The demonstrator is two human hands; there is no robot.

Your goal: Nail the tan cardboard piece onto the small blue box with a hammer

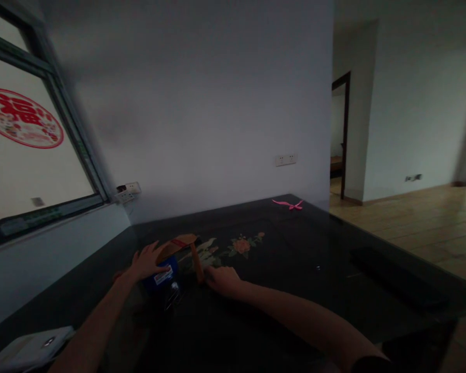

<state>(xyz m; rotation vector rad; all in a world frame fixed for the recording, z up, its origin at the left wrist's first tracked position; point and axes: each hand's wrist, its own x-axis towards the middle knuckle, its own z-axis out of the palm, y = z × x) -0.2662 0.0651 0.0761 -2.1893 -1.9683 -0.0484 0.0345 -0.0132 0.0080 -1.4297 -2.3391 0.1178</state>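
My left hand (145,263) reaches over a blue container (161,277) with a white label, its thumb across the front and its fingers spread at the top. Just behind the container lies an orange-brown piece (178,243) with a red mark. From its right end a narrow orange-brown strip (197,263) runs down towards me. My right hand (225,281) is closed beside the lower end of this strip, fingertips close against it. What sits between those fingers is too dark to make out. A shiny clear thing (173,291) lies in front of the container.
The dark table (295,300) bears a flower pattern (241,245). A pink ribbon-like thing (293,205) lies at its far corner, a long dark object (398,277) along the right. A white box (34,347) is at lower left. Wall and window (39,129) stand beyond.
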